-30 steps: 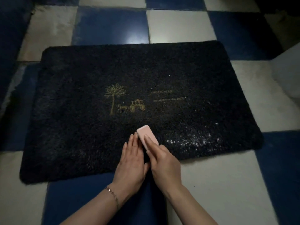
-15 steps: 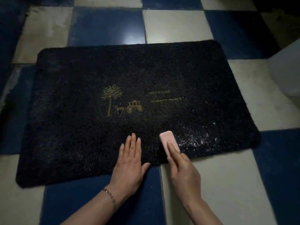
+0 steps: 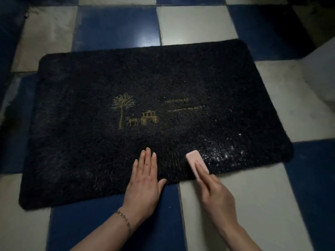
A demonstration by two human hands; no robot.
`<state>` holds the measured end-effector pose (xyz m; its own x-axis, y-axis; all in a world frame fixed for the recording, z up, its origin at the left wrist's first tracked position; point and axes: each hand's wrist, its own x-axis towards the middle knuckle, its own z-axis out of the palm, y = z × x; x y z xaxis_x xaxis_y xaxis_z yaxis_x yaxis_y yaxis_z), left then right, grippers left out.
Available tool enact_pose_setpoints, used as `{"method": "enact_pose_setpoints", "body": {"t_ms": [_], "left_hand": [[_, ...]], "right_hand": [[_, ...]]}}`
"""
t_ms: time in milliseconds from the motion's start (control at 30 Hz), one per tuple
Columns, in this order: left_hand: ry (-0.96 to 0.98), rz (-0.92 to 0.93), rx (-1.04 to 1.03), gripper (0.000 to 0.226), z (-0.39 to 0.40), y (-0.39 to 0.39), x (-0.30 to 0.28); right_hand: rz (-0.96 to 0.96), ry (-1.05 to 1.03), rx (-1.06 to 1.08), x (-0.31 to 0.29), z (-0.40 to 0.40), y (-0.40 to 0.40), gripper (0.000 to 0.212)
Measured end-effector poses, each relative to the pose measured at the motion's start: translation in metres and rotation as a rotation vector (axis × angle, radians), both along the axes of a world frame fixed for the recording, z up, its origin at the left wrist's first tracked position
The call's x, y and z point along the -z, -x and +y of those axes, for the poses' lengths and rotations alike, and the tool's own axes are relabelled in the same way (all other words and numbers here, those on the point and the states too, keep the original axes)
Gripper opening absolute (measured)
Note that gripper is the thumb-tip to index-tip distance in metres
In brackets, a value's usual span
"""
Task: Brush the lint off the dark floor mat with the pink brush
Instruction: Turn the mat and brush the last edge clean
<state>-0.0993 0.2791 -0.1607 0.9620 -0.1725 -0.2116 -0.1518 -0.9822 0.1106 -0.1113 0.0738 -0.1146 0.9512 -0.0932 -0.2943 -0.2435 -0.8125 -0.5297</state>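
— Lying flat under both hands: what is it?

— The mat (image 3: 126, 84), dark and shaggy, spread over a floor (image 3: 192, 24) of blue and pale tiles. Its near edge runs just under the wrists.

— And the brush?

— The brush (image 3: 194, 160), a pink block, sits on the mat's near edge under the right hand (image 3: 215, 192). The fingers lie along its top and hold it down against the pile; the hand is blurred, so how the thumb grips I cannot tell.

— The lint?

— The lint (image 3: 223, 154) shows as white specks just beyond the brush, on the side away from the left hand, scattered toward the mat's near right corner.

— What is the left hand doing?

— The left hand (image 3: 145, 180) presses flat on the mat beside the brush but apart from it, fingers straight and together, thumb out along the near edge. A bracelet (image 3: 125, 221) circles that wrist.

— Anything farther out?

— A gold motif (image 3: 134, 113), tree and horse-drawn carriage, lies past the left fingertips, with gold lettering (image 3: 183, 105) past the brush. A pale step (image 3: 322, 75) rises far beyond the right hand.
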Motion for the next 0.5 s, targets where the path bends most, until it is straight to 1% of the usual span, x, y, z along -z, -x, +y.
{"method": "enact_pose_setpoints", "body": {"t_ms": [67,133,200,267,333,433,500], "left_hand": [[-0.002,-0.006,-0.002,0.078,0.000,0.000,0.000],[0.014,-0.008,-0.011,0.080,0.000,0.000,-0.001],[0.030,-0.015,0.001,0.082,-0.001,-0.001,-0.002],[0.028,-0.019,0.037,0.079,-0.002,-0.002,-0.002],[0.024,-0.015,0.051,0.075,-0.002,-0.004,-0.001],[0.007,-0.007,0.026,0.078,-0.002,-0.006,0.001],[0.010,0.006,0.004,0.080,-0.003,-0.005,0.001]], "right_hand": [[0.012,-0.017,0.035,-0.002,0.001,0.001,0.054],[0.002,-0.036,0.023,-0.008,0.015,0.000,0.051],[-0.006,-0.046,-0.050,-0.013,0.038,-0.002,0.049],[0.004,-0.078,-0.122,-0.013,0.062,-0.007,0.046],[0.010,-0.102,-0.141,-0.009,0.075,-0.020,0.045],[0.014,-0.058,-0.137,-0.001,0.066,-0.038,0.044],[0.007,-0.037,-0.096,0.000,0.044,-0.032,0.046]]}}
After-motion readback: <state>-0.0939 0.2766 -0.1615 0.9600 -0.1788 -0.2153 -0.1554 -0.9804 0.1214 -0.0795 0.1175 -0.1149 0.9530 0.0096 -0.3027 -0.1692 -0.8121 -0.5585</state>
